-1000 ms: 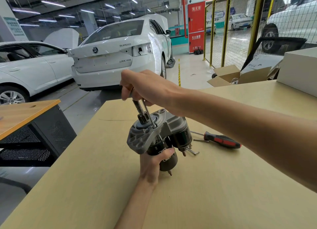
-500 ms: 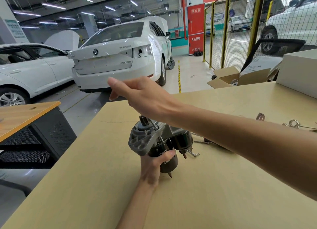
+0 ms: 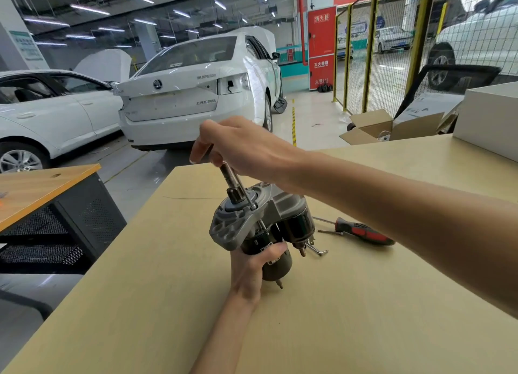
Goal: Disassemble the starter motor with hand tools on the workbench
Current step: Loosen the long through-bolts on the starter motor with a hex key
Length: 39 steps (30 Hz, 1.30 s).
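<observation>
Left hand (image 3: pixel 252 264) grips the black cylindrical body of the grey-nosed metal starter motor (image 3: pixel 260 225), upright near the workbench (image 3: pixel 364 317) far edge. Right hand (image 3: pixel 241 146), directly above, clasps a slim steel tool (image 3: pixel 238 185) angled down into the nose; axis vertical.

"SUPERB" lettering on white car (image 3: pixel 196 93) boot lid; "消火栓" on red cabinet (image 3: pixel 321 48).

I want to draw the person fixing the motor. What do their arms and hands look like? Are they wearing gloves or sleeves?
No gloves and no sleeves in view. Both arms are bare as far as the picture shows. The left hand and right hand wear no rings, watch or bracelets that can be seen. The right forearm looks long and wide because it is close to the wide-angle camera.
</observation>
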Each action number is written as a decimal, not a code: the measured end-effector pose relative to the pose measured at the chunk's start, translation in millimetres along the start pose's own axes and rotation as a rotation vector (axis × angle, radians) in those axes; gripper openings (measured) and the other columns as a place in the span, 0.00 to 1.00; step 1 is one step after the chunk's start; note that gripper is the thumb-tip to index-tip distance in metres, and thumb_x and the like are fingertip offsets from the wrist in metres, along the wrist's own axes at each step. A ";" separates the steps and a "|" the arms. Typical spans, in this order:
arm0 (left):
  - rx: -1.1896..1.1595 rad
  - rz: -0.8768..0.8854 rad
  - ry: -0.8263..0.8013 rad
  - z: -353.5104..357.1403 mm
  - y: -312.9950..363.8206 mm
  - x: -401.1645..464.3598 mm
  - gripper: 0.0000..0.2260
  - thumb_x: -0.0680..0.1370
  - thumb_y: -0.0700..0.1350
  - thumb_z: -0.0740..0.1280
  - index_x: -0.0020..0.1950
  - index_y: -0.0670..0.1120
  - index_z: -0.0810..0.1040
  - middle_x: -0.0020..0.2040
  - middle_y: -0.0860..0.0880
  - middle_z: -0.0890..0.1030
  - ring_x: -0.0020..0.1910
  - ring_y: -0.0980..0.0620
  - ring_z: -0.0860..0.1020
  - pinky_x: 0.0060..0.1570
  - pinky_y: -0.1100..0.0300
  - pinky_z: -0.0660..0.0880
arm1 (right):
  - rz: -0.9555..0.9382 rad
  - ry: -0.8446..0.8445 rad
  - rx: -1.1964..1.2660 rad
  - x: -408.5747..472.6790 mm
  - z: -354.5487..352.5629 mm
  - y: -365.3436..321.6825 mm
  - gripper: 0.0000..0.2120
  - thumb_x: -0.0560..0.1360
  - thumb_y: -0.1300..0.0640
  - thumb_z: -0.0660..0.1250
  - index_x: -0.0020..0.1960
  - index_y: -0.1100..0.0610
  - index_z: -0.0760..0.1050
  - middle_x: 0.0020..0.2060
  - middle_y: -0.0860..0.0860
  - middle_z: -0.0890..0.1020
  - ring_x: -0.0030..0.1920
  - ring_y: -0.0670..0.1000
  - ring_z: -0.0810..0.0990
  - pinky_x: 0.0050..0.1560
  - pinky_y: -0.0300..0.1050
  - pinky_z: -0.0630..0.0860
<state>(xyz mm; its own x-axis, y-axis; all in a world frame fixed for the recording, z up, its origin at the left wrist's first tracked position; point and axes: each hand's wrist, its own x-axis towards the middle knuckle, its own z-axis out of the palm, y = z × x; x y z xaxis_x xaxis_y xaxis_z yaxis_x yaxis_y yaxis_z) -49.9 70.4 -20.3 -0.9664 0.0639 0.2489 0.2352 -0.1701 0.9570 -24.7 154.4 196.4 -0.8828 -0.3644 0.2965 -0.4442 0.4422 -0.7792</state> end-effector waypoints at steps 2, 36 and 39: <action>-0.019 -0.013 0.013 -0.5 0.2 0.0 0.30 0.57 0.52 0.77 0.57 0.42 0.80 0.47 0.44 0.83 0.47 0.51 0.80 0.43 0.60 0.77 | -0.039 0.022 0.023 0.7 -4.5 1.7 0.19 0.84 0.57 0.53 0.54 0.63 0.81 0.37 0.50 0.79 0.31 0.40 0.74 0.31 0.31 0.68; -0.007 -0.020 0.003 0.3 -1.8 0.1 0.32 0.57 0.51 0.77 0.57 0.38 0.78 0.46 0.43 0.81 0.48 0.47 0.79 0.42 0.60 0.76 | 0.112 -0.050 0.091 8.2 -2.6 1.9 0.19 0.84 0.53 0.51 0.64 0.62 0.73 0.32 0.50 0.73 0.33 0.49 0.66 0.29 0.38 0.64; -0.001 -0.014 0.001 0.0 -0.6 0.1 0.31 0.57 0.51 0.77 0.56 0.39 0.79 0.46 0.44 0.82 0.48 0.48 0.79 0.43 0.60 0.77 | 0.123 -0.070 0.075 9.2 -6.9 0.1 0.18 0.83 0.54 0.51 0.64 0.64 0.71 0.31 0.50 0.71 0.32 0.48 0.64 0.30 0.39 0.62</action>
<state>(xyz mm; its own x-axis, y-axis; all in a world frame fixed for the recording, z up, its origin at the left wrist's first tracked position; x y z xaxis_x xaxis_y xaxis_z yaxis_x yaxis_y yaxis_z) -50.1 70.4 -20.9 -0.9697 0.0649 0.2355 0.2219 -0.1698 0.9602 -34.0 156.8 202.9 -0.9160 -0.3685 0.1589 -0.3182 0.4258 -0.8470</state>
